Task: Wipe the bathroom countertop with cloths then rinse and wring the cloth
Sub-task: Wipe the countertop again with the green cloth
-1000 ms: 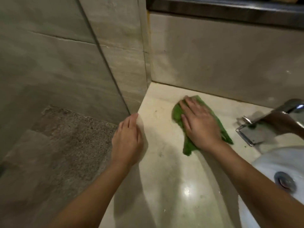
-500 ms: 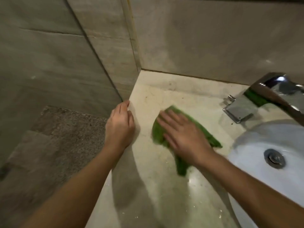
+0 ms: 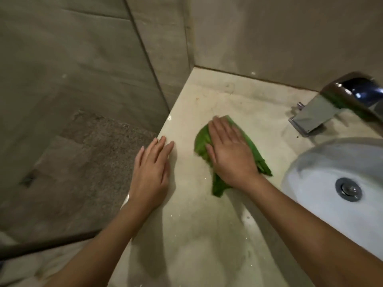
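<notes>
Pressing a crumpled green cloth (image 3: pixel 202 141) onto the beige countertop (image 3: pixel 238 100) with the right hand (image 3: pixel 230 156), fingers straight and close together, palm over the cloth's middle, green showing on both sides of the hand. Placed about midway between the countertop's left edge and the white sink basin (image 3: pixel 306 183). Resting the left hand (image 3: pixel 151 175) flat on that left edge, fingers straight, just beside the cloth without touching it.

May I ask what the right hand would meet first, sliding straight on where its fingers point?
Probably the back wall near the corner, after stained countertop; the right hand passes left of the faucet.
</notes>
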Motion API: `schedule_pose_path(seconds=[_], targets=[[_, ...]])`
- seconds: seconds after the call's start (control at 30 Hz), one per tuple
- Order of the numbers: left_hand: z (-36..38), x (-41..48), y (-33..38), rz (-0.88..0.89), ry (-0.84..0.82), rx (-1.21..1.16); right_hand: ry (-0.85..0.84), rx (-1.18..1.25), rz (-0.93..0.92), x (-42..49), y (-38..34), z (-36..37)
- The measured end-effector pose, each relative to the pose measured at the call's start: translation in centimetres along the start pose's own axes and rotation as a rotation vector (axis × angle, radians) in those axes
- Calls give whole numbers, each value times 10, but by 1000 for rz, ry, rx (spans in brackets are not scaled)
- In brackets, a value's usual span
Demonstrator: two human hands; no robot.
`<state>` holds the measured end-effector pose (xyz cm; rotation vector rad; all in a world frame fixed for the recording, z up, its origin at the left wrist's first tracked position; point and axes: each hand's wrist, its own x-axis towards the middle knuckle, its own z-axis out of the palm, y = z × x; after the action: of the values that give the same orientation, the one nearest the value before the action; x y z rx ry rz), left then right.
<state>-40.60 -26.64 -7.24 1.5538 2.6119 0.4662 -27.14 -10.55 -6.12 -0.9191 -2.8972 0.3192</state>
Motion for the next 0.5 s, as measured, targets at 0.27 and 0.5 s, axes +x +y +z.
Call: schedule_pose_path(seconds=[0.27,0.5], targets=[[1,2,4,-34,28,-41,-86,5,-214,-66,59,-18],[0,2,4,-26,28,-89,-35,-51,-145,-33,2,1]])
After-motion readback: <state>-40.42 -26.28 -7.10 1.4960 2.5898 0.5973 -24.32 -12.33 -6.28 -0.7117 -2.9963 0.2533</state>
